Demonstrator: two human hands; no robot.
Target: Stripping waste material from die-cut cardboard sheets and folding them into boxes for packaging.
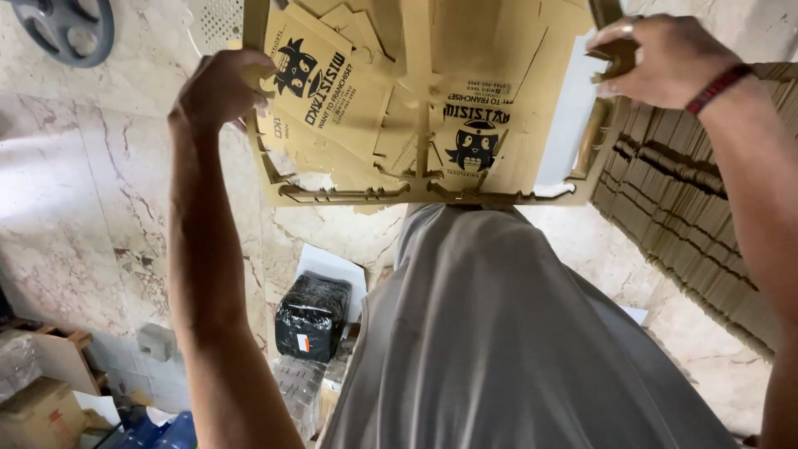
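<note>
- Two hands hold one printed cardboard sheet (416,108) up in front of the person's grey shirt (499,333), the sheet's cut lower edge just above the shirt.
- The left hand (220,87) clamps the sheet's left edge, fingers curled around it and hidden behind the card.
- The right hand (657,58) pinches the sheet's right edge, fingers pressed together; a red band sits on that wrist.
- Risk, as I judge it: the thin punched strips along the sheet's lower edge could tear or fold if either hand pulls unevenly.
- Right of the sheet, a stack of flat cardboard (690,216).
- Beyond the sheet, a marble floor (66,183) and a black wrapped parcel (312,316).
</note>
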